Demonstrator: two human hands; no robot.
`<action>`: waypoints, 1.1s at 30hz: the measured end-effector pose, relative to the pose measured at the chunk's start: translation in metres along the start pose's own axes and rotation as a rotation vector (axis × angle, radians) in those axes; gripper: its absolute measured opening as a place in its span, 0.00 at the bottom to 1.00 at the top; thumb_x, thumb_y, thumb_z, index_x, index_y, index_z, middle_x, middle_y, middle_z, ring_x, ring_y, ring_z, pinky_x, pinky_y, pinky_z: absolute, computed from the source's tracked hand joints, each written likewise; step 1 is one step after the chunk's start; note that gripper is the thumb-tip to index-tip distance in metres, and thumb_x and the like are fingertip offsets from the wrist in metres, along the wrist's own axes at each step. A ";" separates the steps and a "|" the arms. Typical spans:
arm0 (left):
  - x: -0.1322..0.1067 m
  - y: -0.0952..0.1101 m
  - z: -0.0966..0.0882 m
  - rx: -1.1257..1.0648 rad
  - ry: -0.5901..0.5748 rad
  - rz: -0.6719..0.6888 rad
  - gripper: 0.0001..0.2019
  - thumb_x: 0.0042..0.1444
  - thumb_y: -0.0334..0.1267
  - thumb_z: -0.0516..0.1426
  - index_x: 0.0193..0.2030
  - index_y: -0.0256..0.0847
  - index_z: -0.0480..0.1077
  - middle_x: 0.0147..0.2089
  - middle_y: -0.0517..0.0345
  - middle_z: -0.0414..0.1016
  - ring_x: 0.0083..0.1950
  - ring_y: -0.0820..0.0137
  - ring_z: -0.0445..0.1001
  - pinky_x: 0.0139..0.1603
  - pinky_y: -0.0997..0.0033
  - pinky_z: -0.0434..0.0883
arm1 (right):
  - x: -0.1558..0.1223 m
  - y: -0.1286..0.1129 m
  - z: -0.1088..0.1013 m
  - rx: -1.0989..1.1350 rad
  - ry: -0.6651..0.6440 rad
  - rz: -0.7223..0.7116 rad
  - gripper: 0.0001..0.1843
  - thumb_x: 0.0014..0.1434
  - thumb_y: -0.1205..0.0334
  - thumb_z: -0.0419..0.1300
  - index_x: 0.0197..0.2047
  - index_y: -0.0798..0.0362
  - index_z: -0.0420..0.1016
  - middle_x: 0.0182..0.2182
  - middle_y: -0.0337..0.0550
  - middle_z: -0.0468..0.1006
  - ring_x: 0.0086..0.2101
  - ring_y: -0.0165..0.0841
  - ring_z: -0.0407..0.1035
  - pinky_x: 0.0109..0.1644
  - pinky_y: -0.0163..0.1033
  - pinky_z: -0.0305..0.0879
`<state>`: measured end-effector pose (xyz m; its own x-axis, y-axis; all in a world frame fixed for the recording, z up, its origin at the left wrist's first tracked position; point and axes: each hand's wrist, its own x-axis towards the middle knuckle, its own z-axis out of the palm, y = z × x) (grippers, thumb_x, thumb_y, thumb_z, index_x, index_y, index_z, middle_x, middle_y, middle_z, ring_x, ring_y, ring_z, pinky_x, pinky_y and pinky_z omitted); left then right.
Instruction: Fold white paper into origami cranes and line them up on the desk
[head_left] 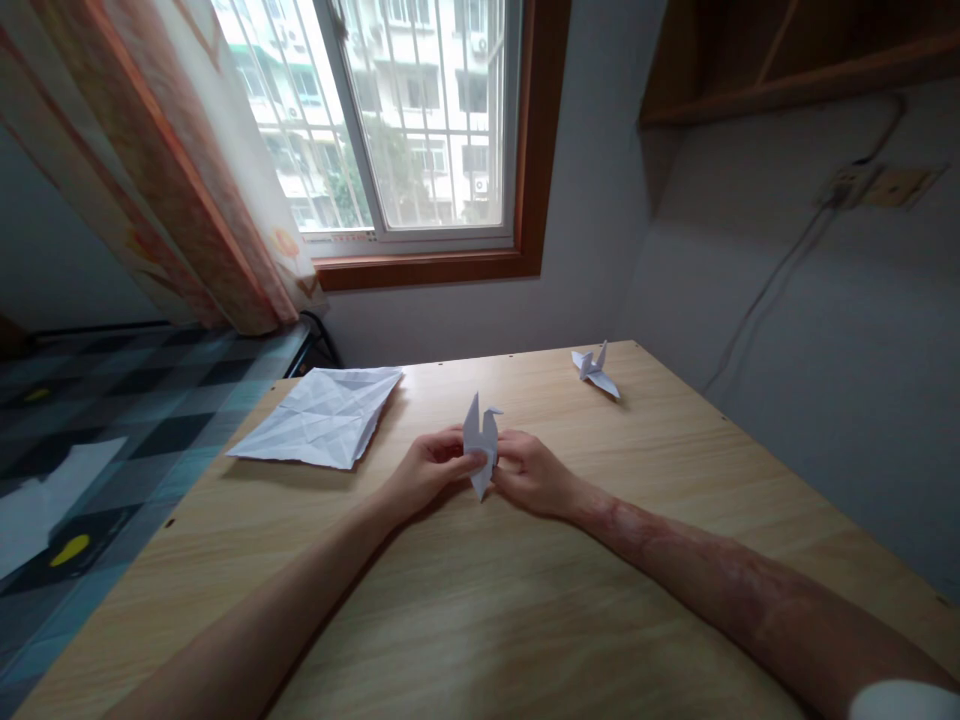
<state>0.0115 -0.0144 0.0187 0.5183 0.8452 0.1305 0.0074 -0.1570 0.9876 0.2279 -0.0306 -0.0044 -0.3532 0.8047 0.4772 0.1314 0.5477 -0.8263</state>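
Note:
A white folded paper crane (480, 436) is held upright just above the middle of the wooden table. Its tail and bent head point up, and one wing hangs down toward me. My left hand (435, 460) pinches it from the left, the thumb lying across the paper's front. On the other side, my right hand (531, 472) grips its right edge with curled fingers, partly hidden behind the paper. Farther back on the right stands a second paper crane (595, 372) with its wings spread.
Creased white paper sheets (322, 415) lie at the table's (450, 620) back left. A bed with a checked cover (112, 400) adjoins the left side, with more white paper (60, 495) on it. A window (435, 120) and a wall are behind; a cable (772, 280) hangs at right.

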 end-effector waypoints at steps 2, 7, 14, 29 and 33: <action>0.000 0.001 -0.001 -0.005 -0.025 0.000 0.16 0.62 0.50 0.71 0.45 0.38 0.86 0.50 0.48 0.86 0.51 0.57 0.82 0.56 0.62 0.77 | 0.000 0.001 0.000 -0.059 -0.039 -0.049 0.08 0.66 0.57 0.70 0.34 0.47 0.83 0.31 0.41 0.82 0.41 0.42 0.77 0.53 0.47 0.73; 0.001 -0.008 -0.006 -0.073 0.013 -0.026 0.18 0.61 0.51 0.72 0.46 0.36 0.85 0.46 0.48 0.86 0.45 0.61 0.81 0.49 0.65 0.77 | 0.001 0.006 0.000 -0.172 -0.076 -0.125 0.06 0.68 0.62 0.69 0.36 0.47 0.83 0.37 0.43 0.86 0.42 0.42 0.78 0.54 0.48 0.70; 0.001 -0.023 -0.011 -0.220 0.059 -0.081 0.19 0.59 0.52 0.74 0.40 0.35 0.83 0.39 0.49 0.85 0.38 0.64 0.80 0.43 0.65 0.77 | 0.000 0.008 0.000 -0.206 -0.030 -0.123 0.07 0.68 0.63 0.66 0.36 0.48 0.80 0.35 0.41 0.85 0.39 0.38 0.77 0.50 0.44 0.69; 0.009 -0.013 -0.010 -0.295 0.326 0.025 0.31 0.66 0.62 0.64 0.64 0.41 0.76 0.67 0.40 0.78 0.58 0.54 0.81 0.57 0.58 0.78 | -0.003 0.013 -0.007 -0.090 0.325 0.179 0.09 0.66 0.53 0.68 0.37 0.48 0.77 0.29 0.38 0.80 0.27 0.32 0.70 0.26 0.34 0.60; 0.007 -0.012 -0.008 -0.107 0.344 0.050 0.39 0.58 0.53 0.72 0.73 0.43 0.68 0.76 0.38 0.70 0.65 0.51 0.79 0.63 0.53 0.78 | 0.001 0.014 -0.018 -0.172 0.390 0.161 0.10 0.67 0.52 0.69 0.37 0.48 0.78 0.30 0.40 0.81 0.28 0.33 0.71 0.27 0.35 0.59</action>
<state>0.0083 -0.0025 0.0082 0.1978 0.9631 0.1827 -0.1094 -0.1635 0.9805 0.2463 -0.0184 -0.0098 0.0555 0.8908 0.4510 0.3196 0.4120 -0.8533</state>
